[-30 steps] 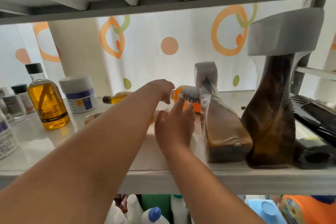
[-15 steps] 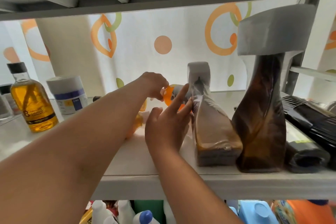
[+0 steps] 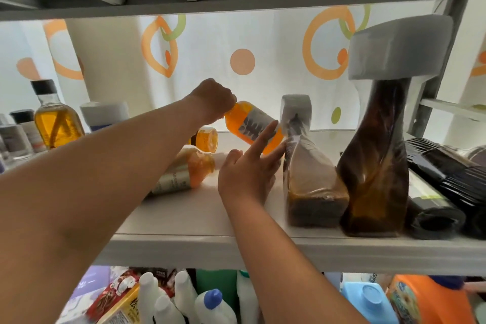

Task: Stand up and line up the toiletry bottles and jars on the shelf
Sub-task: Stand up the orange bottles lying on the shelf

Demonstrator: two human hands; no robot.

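My left hand (image 3: 213,100) grips the top end of an orange bottle (image 3: 252,126) with a grey label and holds it tilted above the white shelf (image 3: 184,218). With its fingers straight, my right hand (image 3: 249,171) touches that bottle's lower end. Below my left forearm two more orange bottles lie on their sides: one with a pale label (image 3: 184,171) and a smaller one (image 3: 206,139) behind it. Two twisted brown bottles with grey caps stand at the right, a small one (image 3: 307,166) and a tall one (image 3: 376,155).
At the left stand a glass bottle of amber oil (image 3: 55,116), a white jar (image 3: 105,114) and small dark-capped bottles (image 3: 19,129). Black rolls (image 3: 447,187) lie at the far right. A shelf runs close overhead. Cleaning bottles (image 3: 210,302) fill the level below.
My left hand has lifted the orange bottle's top end, so it has gone from lying flat to tilted. My right hand has moved in against its lower end.
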